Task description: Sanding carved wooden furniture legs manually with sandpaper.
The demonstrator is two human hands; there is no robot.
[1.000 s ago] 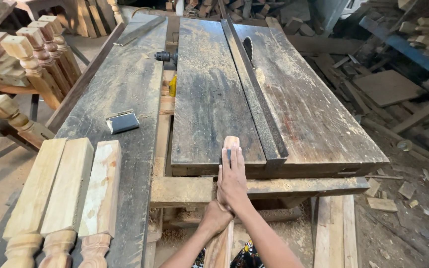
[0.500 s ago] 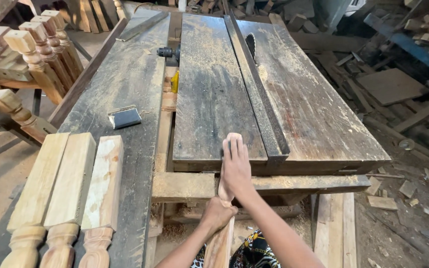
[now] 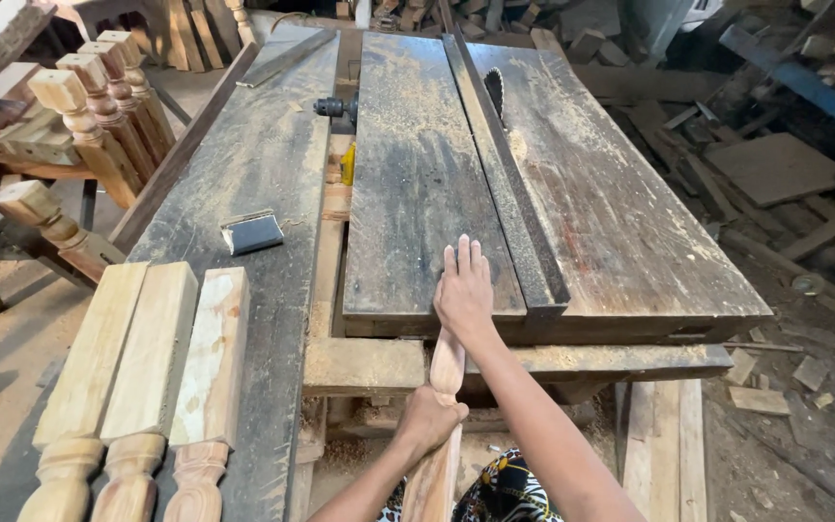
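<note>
The right hand [image 3: 464, 290] lies flat, fingers straight, pressing the turned wooden leg [image 3: 444, 425] onto the saw table [image 3: 417, 164]; the left hand [image 3: 427, 420] is wrapped around the leg's narrow part below the table edge; the fence rail [image 3: 514, 203] runs just beside the right hand, the saw blade [image 3: 495, 95] well ahead; 3 finished legs [image 3: 137, 377] lie at left.

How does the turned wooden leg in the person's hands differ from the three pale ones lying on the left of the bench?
The turned wooden leg in the hands is gripped by the left hand and pressed flat by the right hand on the dark saw table; the three pale turned legs lie untouched side by side. Its end is covered; theirs show square. All share bulbous turned sections.
</note>
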